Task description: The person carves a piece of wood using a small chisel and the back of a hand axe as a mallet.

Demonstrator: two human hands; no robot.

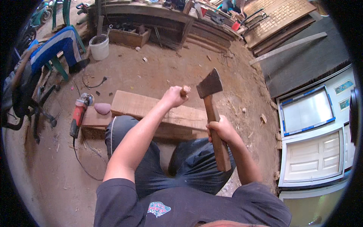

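In the centre of the frame, I sit with my knees up against a thick, pale-brown squared wooden beam lying crosswise on a bare brown dirt floor. My right hand, right of centre, is wrapped around the brown wooden handle of a hatchet with a dark, flared metal head. The hatchet stands nearly upright in my grip — head up, the butt of its handle above my thigh. My left hand, near the middle of the frame, is closed around a short, round, brown wooden handle above the beam; its end pokes out past my fist, and I cannot tell what tool it belongs to.

Left of the beam, a red-and-grey angle grinder with a dark cord leans beside a reddish-brown wooden block. On that block sits a rounded, purplish-grey stone.

At the upper left are a white plastic bucket and a seated person in blue trousers with a pale side stripe. Along the right edge — white panelled doors. At the upper right, a large dark-grey board slants below a woven-patterned, tan wooden panel.
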